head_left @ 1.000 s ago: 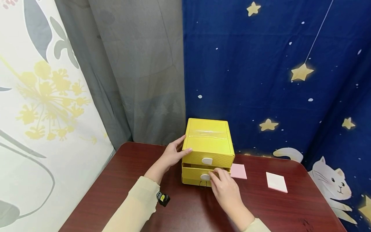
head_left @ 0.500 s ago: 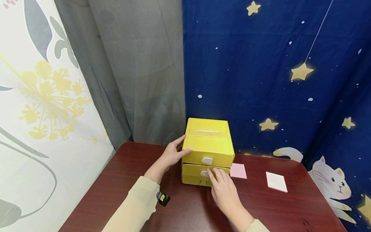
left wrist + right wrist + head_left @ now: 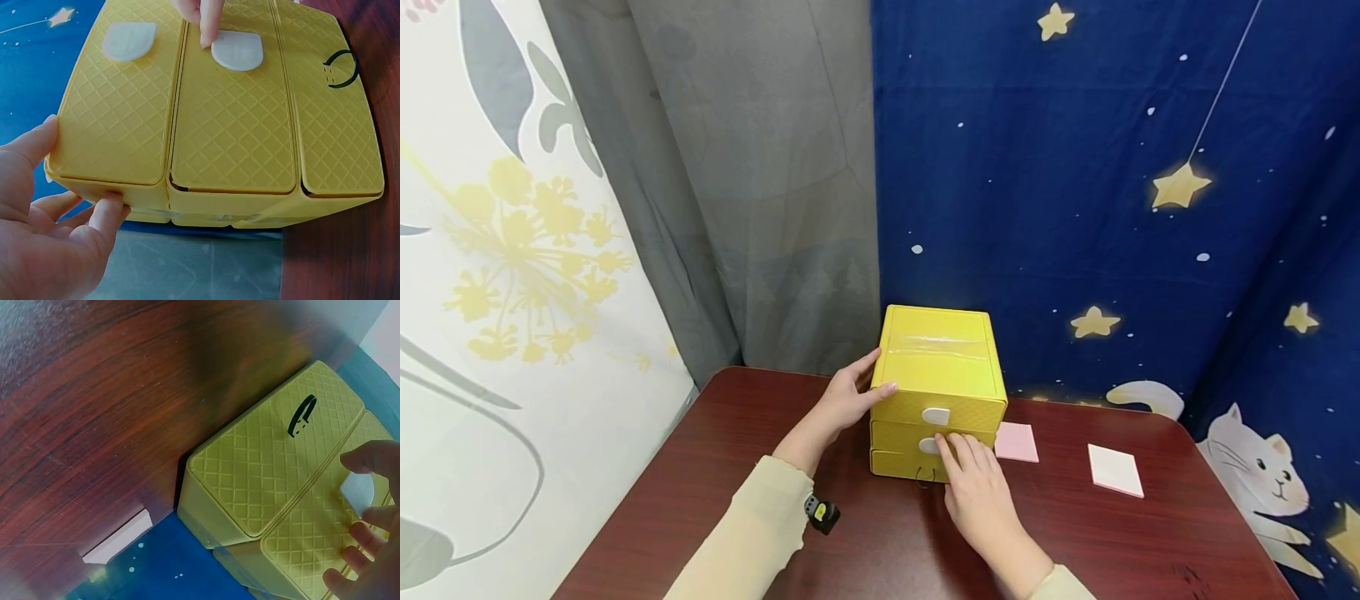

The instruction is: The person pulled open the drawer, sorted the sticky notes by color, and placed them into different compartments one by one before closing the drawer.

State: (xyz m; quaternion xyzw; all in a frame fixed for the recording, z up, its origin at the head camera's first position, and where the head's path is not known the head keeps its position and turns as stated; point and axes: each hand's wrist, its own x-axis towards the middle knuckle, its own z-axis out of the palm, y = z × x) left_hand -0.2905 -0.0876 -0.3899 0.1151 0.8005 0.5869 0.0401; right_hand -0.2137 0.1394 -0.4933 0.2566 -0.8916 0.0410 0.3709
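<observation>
Drawer gone home! A second ago the middle drawer (image 3: 231,131) stood proud of the yellow drawer box (image 3: 940,375), a dark gap showing behind its front; now that front sits almost flush, just a thin dark seam at its left edge. So pushing it in looks, by my reading, all but finished.

And here's the right hand (image 3: 981,492), fingertips at the white tab (image 3: 239,53) on that drawer; pinching it or merely pressing, I can't tell. Over on the left, the left hand (image 3: 844,402) hasn't budged: fingers extended along the box's side, thumb at the near-left top corner, bracing it, I'd judge.

The box itself stands towards the far side of the dark red table (image 3: 737,425), clear tape (image 3: 940,345) across its lid. Top drawer (image 3: 115,119) in, bottom drawer (image 3: 337,131) in too, wearing its black loop (image 3: 357,67). What's inside all three? Hidden, no telling! Out to the right, a pink pad (image 3: 1017,442) lies just beside the box, a white pad (image 3: 1116,472) farther right.
</observation>
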